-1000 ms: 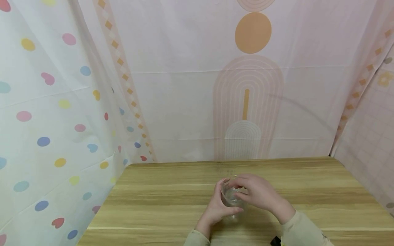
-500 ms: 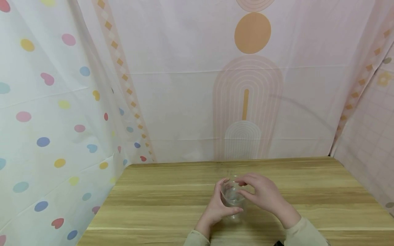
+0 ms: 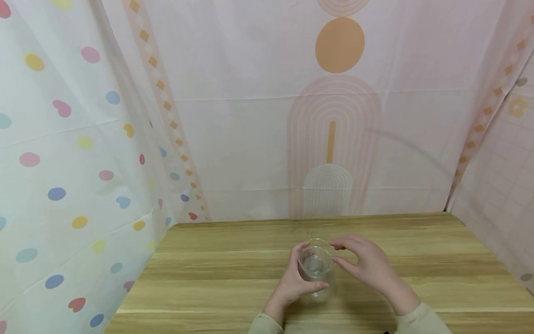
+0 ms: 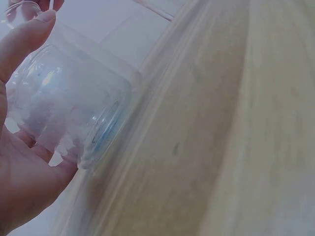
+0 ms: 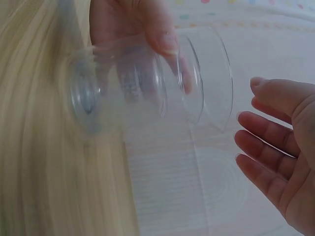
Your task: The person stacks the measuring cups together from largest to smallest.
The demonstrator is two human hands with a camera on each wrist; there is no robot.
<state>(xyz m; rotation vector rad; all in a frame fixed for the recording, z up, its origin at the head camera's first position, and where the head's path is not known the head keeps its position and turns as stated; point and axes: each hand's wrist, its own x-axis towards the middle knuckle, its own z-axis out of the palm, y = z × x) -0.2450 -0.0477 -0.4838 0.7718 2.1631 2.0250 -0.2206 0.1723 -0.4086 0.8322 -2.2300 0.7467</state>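
A clear, see-through cup (image 3: 315,265) stands upright close over the tabletop, with its mouth facing up. My left hand (image 3: 294,278) holds it from the left, thumb across the near side and fingers round the far side. From the right wrist view, the cup (image 5: 135,83) shows a stepped neck and a wider, flared clear rim. My right hand (image 5: 278,142) is beside that rim with a gap between, its fingers loosely bent and nothing between them. In the left wrist view, the rounded wall of the cup (image 4: 74,93) lies against the left hand (image 4: 29,182).
The wood-grain table (image 3: 217,278) stretches to both sides. Behind it hangs a pale curtain (image 3: 242,139) with arch patterns, and a dotted curtain (image 3: 75,185) closes off the left.
My right hand has drawn away from over the cup's mouth toward the right, and the rim shows more fully. The left hand keeps its grip in the same place.
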